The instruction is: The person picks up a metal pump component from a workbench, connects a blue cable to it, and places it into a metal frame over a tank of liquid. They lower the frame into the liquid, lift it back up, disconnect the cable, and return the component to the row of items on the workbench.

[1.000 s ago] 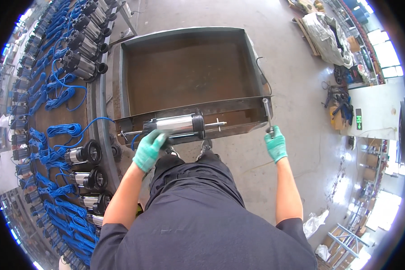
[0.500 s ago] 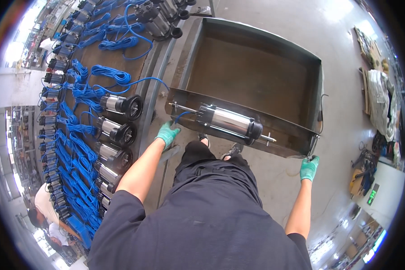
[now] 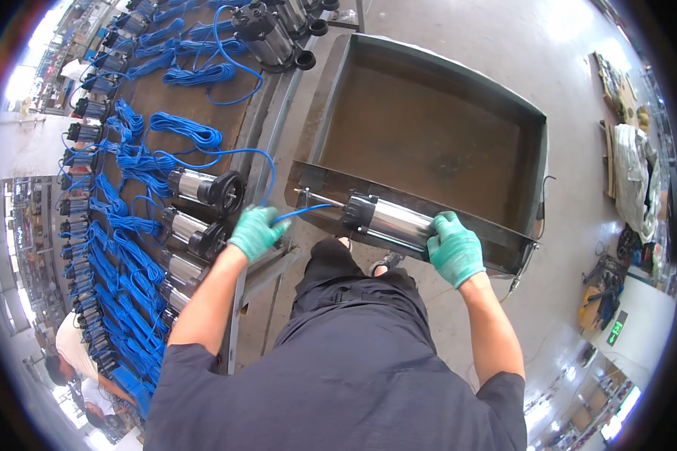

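Blue cord (image 3: 305,211) sits in your closed left hand (image 3: 256,232); your right hand (image 3: 456,249) curls round the pump (image 3: 399,223), maybe steadying it.

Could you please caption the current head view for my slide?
Left hand holds a blue cable; right hand covers one end of a silver cylinder.

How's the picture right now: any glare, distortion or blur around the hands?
Head view: fisheye bends the tub's edges, corners black; head view: the lower-right window is washed out, the floor glares at upper right, and the silver motor has bright reflections; head view: left hand and right hand look fairly sharp, small things near the rim smeared.
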Demonstrator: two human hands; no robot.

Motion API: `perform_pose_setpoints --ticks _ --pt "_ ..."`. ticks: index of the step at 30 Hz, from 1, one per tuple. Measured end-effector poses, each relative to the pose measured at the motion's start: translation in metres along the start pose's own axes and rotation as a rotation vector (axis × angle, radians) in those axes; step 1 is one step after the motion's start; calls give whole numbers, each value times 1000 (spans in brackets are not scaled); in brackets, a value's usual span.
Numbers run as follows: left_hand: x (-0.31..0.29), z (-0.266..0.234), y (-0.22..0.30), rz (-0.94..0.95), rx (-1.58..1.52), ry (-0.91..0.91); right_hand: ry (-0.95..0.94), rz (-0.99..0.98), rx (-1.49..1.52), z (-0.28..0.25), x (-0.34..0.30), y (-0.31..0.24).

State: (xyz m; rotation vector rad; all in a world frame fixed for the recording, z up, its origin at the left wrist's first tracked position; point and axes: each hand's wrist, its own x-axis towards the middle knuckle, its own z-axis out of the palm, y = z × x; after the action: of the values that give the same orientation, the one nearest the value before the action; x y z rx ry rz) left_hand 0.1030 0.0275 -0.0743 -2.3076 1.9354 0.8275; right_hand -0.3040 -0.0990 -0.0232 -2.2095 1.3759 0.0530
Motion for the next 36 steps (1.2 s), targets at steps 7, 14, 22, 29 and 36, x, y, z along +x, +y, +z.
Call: perform_pose_setpoints --ticks 7,14,22,29,36 --pt "30 -131 10 99 -153 7 50 159 311 -61 0 34" --pt "109 -66 28 532 -341 187 191 231 -28 -113 29 41" --pt "186 32 67 399 -96 201 -47 332 -376 -43 134 86" --pt "187 29 80 137 -143 174 -15 308 -334 19 178 107" --pt "192 23 90 1 -65 82 141 240 -219 54 199 118"
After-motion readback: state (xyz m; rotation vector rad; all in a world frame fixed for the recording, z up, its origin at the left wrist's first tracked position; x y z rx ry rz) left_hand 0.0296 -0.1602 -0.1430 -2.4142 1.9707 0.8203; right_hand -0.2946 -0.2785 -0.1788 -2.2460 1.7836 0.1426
